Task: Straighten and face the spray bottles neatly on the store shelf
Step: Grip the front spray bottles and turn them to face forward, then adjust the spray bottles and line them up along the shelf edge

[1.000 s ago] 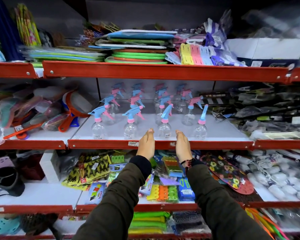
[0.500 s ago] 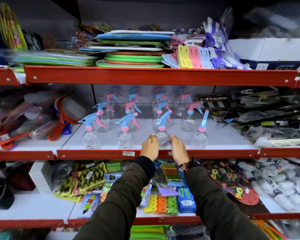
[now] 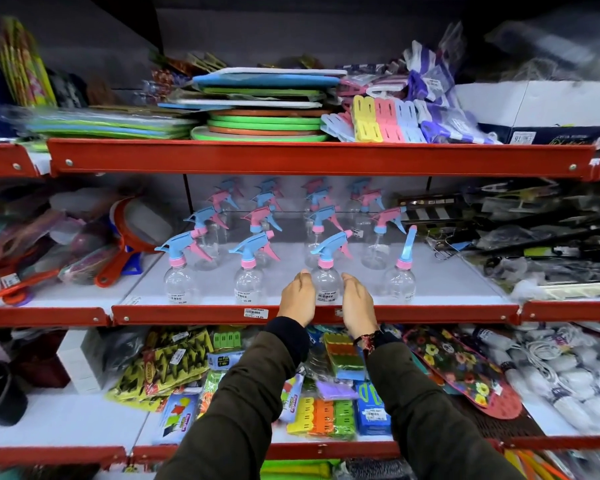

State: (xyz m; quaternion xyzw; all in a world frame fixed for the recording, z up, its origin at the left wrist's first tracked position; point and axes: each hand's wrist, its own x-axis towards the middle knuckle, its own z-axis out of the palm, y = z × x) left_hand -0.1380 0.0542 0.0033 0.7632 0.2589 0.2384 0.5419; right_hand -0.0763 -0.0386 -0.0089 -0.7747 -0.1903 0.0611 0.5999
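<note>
Fingers (image 3: 303, 277) of the left hand (image 3: 297, 297) and those of the right hand (image 3: 357, 303) are cupping the clear body of the third front-row spray bottle (image 3: 326, 284), one palm on each flank; whether they are pressing the plastic or merely lying alongside it cannot be told, since the fingertips are curling out of sight behind the bottle. The bottle is standing at the front edge of the middle shelf (image 3: 312, 315), at about six o'clock within the group of spray bottles, its blue trigger head (image 3: 329, 245) pointing toward nine o'clock like its two neighbours at nine o'clock (image 3: 179, 284) (image 3: 248, 284). The bottle at three o'clock (image 3: 400, 284) is showing its head turned end-on, so it is looking like the one still needing to be faced. Judging by the see-through walls, these bottles are appearing empty and therefore light, thin-skinned and easy to tip or dent; the low, rounded body is seeming the safer place to grip, rather than the top-heavy trigger. Further rows are receding toward twelve o'clock, blurring into a reflective back panel, so their count is hard to make out. Price stickers are showing on the front bottles but are too small to read. Goods on the neighbouring shelves are lying under glare and motion blur.
</note>
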